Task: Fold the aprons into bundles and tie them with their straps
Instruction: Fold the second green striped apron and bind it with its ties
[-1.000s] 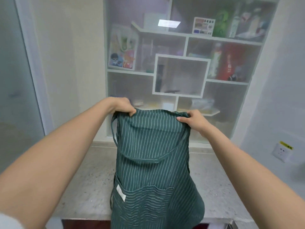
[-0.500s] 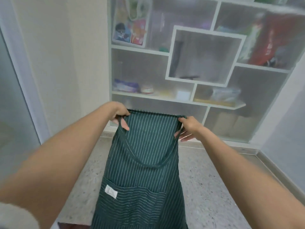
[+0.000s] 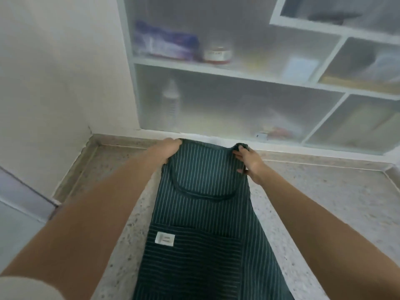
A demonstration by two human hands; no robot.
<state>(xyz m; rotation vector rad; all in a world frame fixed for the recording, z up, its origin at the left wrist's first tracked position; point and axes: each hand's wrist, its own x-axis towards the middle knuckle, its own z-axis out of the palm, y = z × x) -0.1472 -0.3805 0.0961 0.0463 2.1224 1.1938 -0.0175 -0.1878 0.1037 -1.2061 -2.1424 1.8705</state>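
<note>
A dark green apron (image 3: 205,224) with thin white stripes lies lengthwise on the speckled stone counter (image 3: 324,202), its bib end far from me. My left hand (image 3: 170,148) grips the bib's top left corner. My right hand (image 3: 249,159) pinches the bunched top right corner. The neck strap (image 3: 203,192) curves in a loop across the bib. A front pocket with a small white label (image 3: 165,238) faces up. The apron's lower end runs out of view at the bottom.
A white shelf unit with frosted panels (image 3: 238,100) stands right behind the counter's far edge, with blurred packets and a jar inside. A plain wall (image 3: 65,83) closes the left side. Bare counter lies on both sides of the apron.
Both hands have lowered the apron from hanging in the air down onto the counter and moved it toward the shelf unit. The view has tipped downward.
</note>
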